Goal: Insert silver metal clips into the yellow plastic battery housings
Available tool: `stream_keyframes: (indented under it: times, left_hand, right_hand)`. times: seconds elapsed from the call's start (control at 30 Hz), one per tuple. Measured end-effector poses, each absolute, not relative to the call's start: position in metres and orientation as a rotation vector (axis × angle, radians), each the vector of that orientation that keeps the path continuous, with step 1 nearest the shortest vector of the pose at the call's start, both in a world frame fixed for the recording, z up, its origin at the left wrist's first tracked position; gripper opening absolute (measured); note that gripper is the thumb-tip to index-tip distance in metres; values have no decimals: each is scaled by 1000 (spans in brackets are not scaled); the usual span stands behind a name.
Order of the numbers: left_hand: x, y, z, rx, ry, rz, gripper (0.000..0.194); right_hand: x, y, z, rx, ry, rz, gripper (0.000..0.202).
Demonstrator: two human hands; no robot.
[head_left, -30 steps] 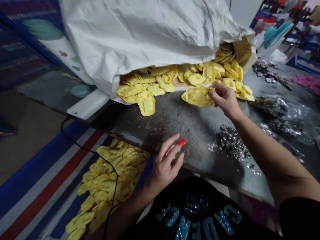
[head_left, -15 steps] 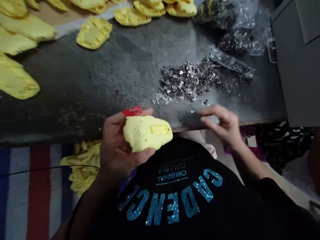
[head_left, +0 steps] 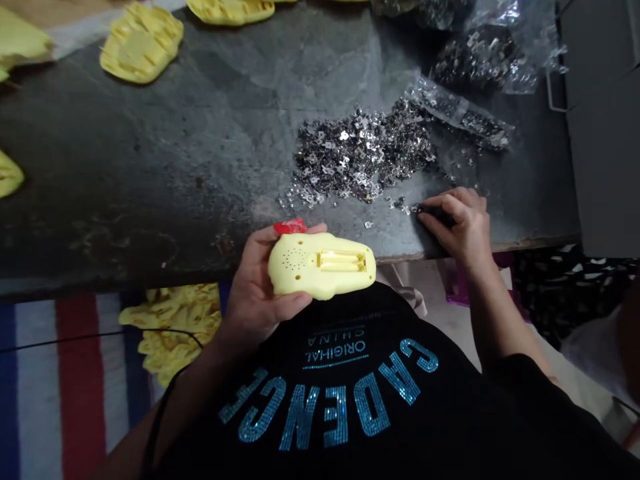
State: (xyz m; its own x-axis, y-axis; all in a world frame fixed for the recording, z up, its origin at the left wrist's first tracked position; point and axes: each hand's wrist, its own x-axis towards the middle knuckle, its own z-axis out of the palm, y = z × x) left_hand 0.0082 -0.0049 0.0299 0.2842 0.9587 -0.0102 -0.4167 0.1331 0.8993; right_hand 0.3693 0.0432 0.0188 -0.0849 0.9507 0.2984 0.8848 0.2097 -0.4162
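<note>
My left hand [head_left: 257, 287] grips the yellow shell [head_left: 325, 283] at its wider end, thumb on the near edge, fingers around the far side and beneath. A red wrap [head_left: 290, 227] covers one fingertip. The shell is located in front of my shirt [head_left: 320, 393], at the table edge, outer face up. Its rectangular recess [head_left: 343, 261] is uncovered and shows lengthwise channels; whether a metal part is seated at its end, I cannot tell.

My right hand [head_left: 463, 227] is at the table surface, thumb and index finger brought close together beside a few loose metal parts [head_left: 400, 204]. I cannot tell whether a part is between them.

Beyond both hands lies the main heap of small metal parts [head_left: 367, 153], loose on the dark table [head_left: 235, 120]. At its far right, a narrow clear bag [head_left: 463, 117] lies on its side; its contents are too blurred to identify. Behind it, a larger clear bag [head_left: 487, 57] contains more metal pieces. Other yellow shells [head_left: 143, 43] lie at the far left. Below the table edge, a yellow pile [head_left: 175, 327] sits beside striped fabric [head_left: 80, 387], crossed by a black cable [head_left: 155, 331].
</note>
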Motion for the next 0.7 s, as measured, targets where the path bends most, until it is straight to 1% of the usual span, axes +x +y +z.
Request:
stream_keyframes:
  times: [0.13, 0.23, 0.3, 0.4, 0.43, 0.5, 0.57, 0.7]
  left_hand:
    - [9, 0, 25, 1010, 722, 1109, 77]
    - [10, 1, 24, 1053, 754, 1095, 79]
    - [11, 0, 24, 1055, 772, 1091, 79]
    - [16, -1, 25, 1035, 756, 1092, 80]
    - [17, -1, 26, 1025, 751, 1085, 80]
    - [20, -2, 27, 1014, 748, 1078, 80]
    - [21, -3, 29, 1021, 744, 1107, 80]
    - [19, -10, 33, 1071, 783, 1157, 86]
  right_hand:
    - [363, 50, 15, -1682, -2010, 116, 17]
    - [362, 54, 15, -1661, -2042, 135, 17]
    - [362, 52, 21, -1613, -2057, 155, 16]
    - [355, 39, 39, -1458, -2051, 176, 8]
    - [350, 33, 47, -1400, -2049, 204, 8]
    - [336, 23, 64, -1298, -2062, 317, 16]
    - [321, 15, 76, -1212, -2085, 440, 20]
    - [301, 11, 86, -1123, -2099, 533, 18]
